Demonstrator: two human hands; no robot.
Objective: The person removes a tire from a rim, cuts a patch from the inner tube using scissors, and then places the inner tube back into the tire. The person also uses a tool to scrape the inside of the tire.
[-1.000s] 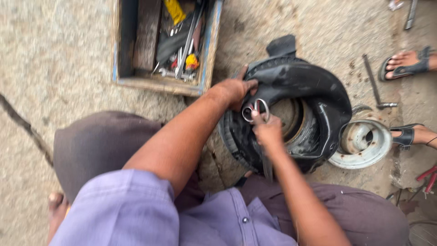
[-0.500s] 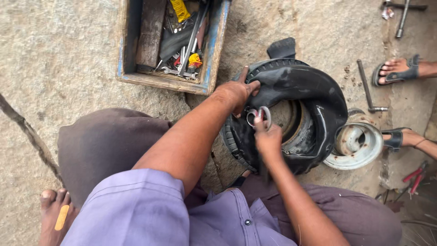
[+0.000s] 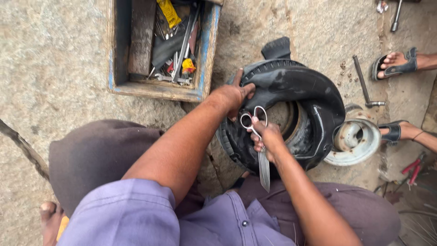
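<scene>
Right hand grips scissors over the tyre.

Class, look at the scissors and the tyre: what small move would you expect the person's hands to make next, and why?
Probably turning the scissors round. The right hand grips them at the pivot, blades shut and pointing back toward the body, handle loops toward the tyre. The left hand holds the tyre's rubber edge, so the blades likely must face it to cut.
</scene>
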